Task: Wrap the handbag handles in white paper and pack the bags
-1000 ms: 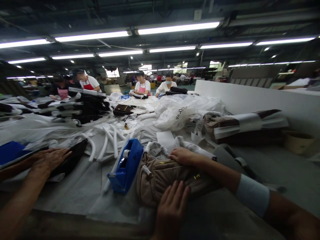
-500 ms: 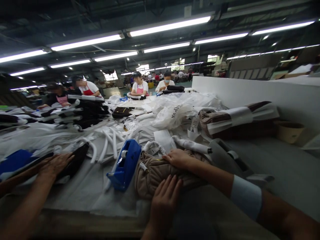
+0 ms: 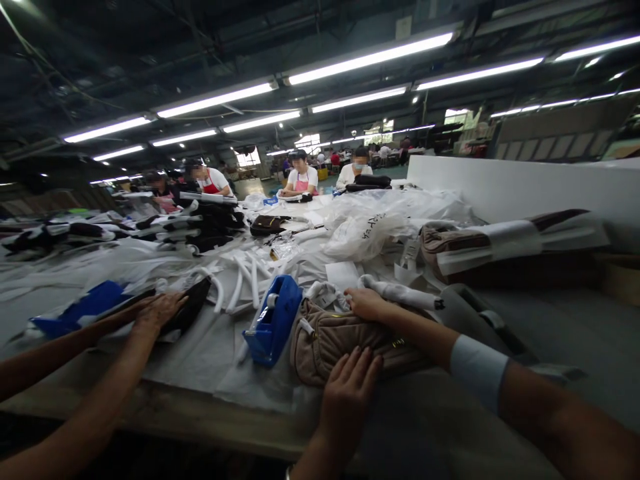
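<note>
A taupe quilted handbag (image 3: 327, 343) with gold zips and small gold lettering lies on its back in front of me. My left hand (image 3: 353, 387) rests flat against its front panel, fingers stretched out. Over the bag's top edge, my right hand (image 3: 369, 305) is bent, apparently gripping it near the handle; some fingertips are hidden. A handle wrapped in white (image 3: 400, 293) lies behind the bag. Left of the bag stands a blue tape dispenser (image 3: 275, 323), close to its side.
A co-worker's hands (image 3: 157, 313) press on a dark bag at left, beside another blue dispenser (image 3: 85, 310). White foam tubes (image 3: 245, 280) and plastic bags (image 3: 360, 233) lie behind. A paper-wrapped brown bag (image 3: 500, 243) is at right. Several people work across the table.
The view has swung left, so everything sits further right in it. My right hand has shifted along the bag's top edge, uncovering the gold lettering. My left hand stays on the front panel.
</note>
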A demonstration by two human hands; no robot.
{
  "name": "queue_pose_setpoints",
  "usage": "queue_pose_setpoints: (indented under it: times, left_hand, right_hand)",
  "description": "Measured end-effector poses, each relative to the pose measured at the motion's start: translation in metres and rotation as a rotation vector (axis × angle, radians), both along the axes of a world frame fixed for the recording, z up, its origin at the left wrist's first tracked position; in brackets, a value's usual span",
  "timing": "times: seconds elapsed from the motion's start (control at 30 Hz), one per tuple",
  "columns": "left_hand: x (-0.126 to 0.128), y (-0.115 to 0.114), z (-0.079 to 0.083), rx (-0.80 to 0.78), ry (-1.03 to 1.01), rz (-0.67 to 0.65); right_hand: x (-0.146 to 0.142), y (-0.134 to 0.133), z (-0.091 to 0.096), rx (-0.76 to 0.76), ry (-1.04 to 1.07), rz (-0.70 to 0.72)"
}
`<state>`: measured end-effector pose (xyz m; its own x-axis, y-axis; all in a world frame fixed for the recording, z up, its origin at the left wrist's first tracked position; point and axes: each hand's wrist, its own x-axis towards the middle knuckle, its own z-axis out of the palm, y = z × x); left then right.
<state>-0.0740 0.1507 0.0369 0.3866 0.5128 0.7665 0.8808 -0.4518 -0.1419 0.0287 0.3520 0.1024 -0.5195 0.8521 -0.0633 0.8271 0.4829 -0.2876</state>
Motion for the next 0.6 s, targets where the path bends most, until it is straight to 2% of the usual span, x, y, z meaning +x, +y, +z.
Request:
queue_pose_setpoints:
  times: [0.2,0.37,0.6]
  left_hand:
    - [0.0,0.002,-0.005,0.022,-0.023,0.002]
    - [0.001,0.004,-0.011,0.025,-0.022,0.007]
    - [0.002,0.005,-0.015,0.04,-0.085,-0.004]
  right_hand:
    - [-0.012,0.019,-0.005,0.013,-0.073,-0.215]
    - [-0.014,0.019,-0.01,0.065,-0.069,-0.233]
    - [-0.021,0.04,-0.007,-0.026,-0.146,-0.3]
